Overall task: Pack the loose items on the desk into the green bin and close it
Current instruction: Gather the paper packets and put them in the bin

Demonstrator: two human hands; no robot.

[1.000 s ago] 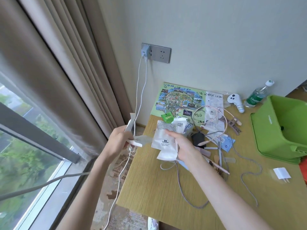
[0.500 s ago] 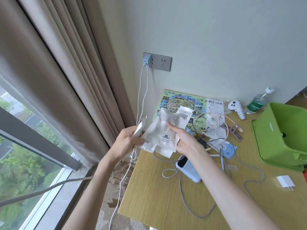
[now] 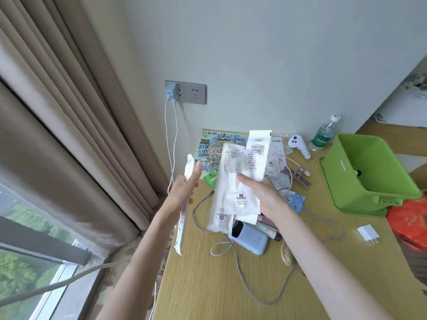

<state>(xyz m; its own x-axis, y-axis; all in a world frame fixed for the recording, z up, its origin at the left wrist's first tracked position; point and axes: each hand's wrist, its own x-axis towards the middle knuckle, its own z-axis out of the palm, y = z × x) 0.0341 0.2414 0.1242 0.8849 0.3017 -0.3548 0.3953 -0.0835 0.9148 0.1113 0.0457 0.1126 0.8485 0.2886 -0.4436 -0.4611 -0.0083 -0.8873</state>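
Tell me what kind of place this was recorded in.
Probably a hotel room or a bedroom, though that's a guess: a wooden desk against the wall beside a long curtain and window, an illustrated sightseeing map on it, and travel bits like a power bank and a water bottle.

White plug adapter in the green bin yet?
No, the white plug adapter lies flat on the desk, apart from the green bin and nearer the camera.
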